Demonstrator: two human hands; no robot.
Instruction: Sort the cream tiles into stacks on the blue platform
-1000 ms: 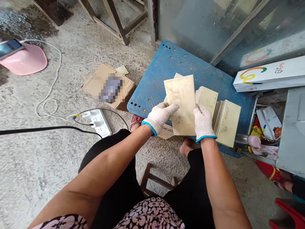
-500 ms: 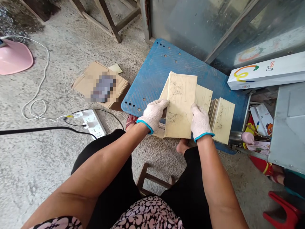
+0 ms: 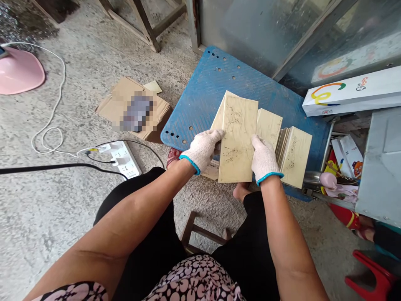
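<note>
Both my hands wear white knit gloves with blue cuffs. Between them I hold a cream rectangular tile [image 3: 237, 138] with dark veining, face up, above a blue perforated board [image 3: 206, 96]. My left hand [image 3: 203, 149] grips the tile's left edge, fingers curled round it. My right hand [image 3: 264, 159] grips its right edge. Behind the tile several more cream tiles [image 3: 293, 154] stand on edge in a row on the board, and another lies flat beneath the held one.
A flattened cardboard box [image 3: 134, 109] lies on the concrete floor at left, with a white power strip [image 3: 123, 159] and cables nearby. A pink stool [image 3: 20, 75] sits far left. A white printed box [image 3: 354, 94] and a metal cabinet stand at right. A wooden stool is under me.
The held tile turned from slightly tilted to more upright and shifted a little left between my hands. My left fingers moved from lying across its face to its left edge.
</note>
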